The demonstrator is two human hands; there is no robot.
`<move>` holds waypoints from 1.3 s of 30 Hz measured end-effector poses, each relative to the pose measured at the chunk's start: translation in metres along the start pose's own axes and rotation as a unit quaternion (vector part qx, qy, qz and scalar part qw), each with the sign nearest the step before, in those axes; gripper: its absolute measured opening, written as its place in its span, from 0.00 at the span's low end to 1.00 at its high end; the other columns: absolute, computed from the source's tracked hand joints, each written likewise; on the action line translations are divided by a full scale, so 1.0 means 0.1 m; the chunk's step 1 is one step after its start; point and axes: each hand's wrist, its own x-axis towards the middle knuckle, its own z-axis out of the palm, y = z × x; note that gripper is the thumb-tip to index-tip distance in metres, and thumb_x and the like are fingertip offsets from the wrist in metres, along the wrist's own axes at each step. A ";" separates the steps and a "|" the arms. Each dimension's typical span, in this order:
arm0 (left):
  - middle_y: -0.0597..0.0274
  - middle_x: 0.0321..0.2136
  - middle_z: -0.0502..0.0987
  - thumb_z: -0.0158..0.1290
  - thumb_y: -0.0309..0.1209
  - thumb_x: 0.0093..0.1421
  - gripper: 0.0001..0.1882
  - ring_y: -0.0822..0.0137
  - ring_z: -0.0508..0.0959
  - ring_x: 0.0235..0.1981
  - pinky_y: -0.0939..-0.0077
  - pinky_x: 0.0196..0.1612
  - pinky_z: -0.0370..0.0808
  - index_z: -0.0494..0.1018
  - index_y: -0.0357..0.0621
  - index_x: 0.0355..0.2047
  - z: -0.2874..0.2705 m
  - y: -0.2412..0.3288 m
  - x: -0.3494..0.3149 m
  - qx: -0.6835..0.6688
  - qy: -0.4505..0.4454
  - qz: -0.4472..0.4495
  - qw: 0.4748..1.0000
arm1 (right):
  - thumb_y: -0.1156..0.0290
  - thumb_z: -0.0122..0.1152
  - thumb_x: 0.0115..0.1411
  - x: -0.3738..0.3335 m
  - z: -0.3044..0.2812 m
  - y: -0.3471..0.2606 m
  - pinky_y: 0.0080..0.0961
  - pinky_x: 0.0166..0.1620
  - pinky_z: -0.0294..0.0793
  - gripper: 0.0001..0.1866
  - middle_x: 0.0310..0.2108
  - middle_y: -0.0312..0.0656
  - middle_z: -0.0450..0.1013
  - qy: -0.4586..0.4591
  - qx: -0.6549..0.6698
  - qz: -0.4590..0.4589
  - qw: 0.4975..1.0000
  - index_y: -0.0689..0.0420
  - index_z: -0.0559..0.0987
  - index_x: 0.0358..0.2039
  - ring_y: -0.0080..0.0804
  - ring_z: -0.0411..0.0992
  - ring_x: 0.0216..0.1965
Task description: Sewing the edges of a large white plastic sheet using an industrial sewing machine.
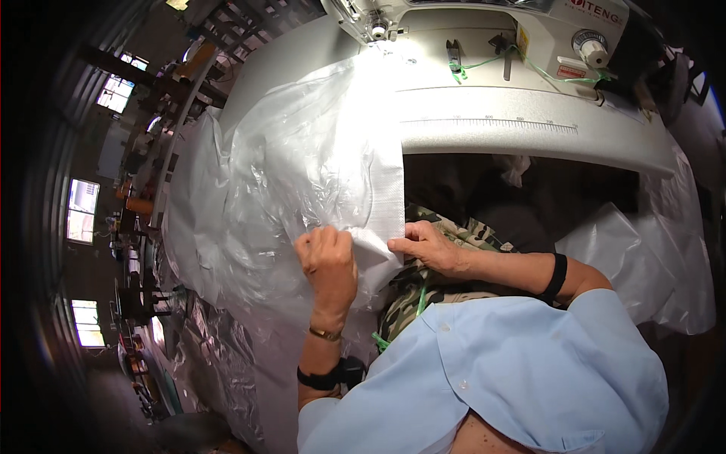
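Observation:
A large translucent white plastic sheet (302,144), woven-looking along its straight right edge, spreads from the sewing machine (560,41) down to my lap. My left hand (329,261) is closed in a fist on the crinkled film, a little in from that edge. At the edge itself, my right hand (432,248) pinches the sheet between thumb and fingers. The sheet's far end lies under the lit needle area (378,30), where glare hides the detail. Both hands are well below the needle, near the front of the sheet.
On the machine bed (484,121), printed with a ruler scale, lie black thread snips (454,57) and green string (529,64). More clear plastic (643,265) hangs at the right. Silvery film (215,363) sits low on the left. A dark opening (560,185) lies below the bed.

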 end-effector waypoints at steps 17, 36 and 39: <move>0.55 0.28 0.75 0.62 0.29 0.55 0.15 0.57 0.74 0.30 0.65 0.37 0.68 0.74 0.34 0.40 0.15 0.17 0.23 -0.082 -0.014 0.022 0.996 | 0.60 0.57 0.65 -0.08 0.07 -0.19 0.19 0.28 0.65 0.16 0.24 0.30 0.70 0.004 -0.038 -0.002 0.999 0.62 0.77 0.32 0.15 0.64 0.26; 0.52 0.26 0.76 0.56 0.23 0.58 0.03 0.56 0.76 0.26 0.66 0.31 0.71 0.74 0.36 0.31 0.07 0.28 0.27 -0.286 -0.016 -0.030 0.958 | 0.68 0.58 0.59 -0.24 0.24 -0.29 0.39 0.34 0.69 0.10 0.21 0.48 0.70 0.036 -0.344 -0.231 0.909 0.59 0.71 0.26 0.49 0.69 0.26; 0.52 0.26 0.75 0.56 0.25 0.59 0.05 0.52 0.75 0.27 0.64 0.31 0.71 0.73 0.35 0.30 0.09 0.24 0.21 -0.322 -0.043 -0.054 0.944 | 0.69 0.59 0.59 -0.23 0.26 -0.27 0.37 0.36 0.68 0.09 0.21 0.46 0.69 0.011 -0.386 -0.281 0.879 0.57 0.71 0.25 0.46 0.69 0.26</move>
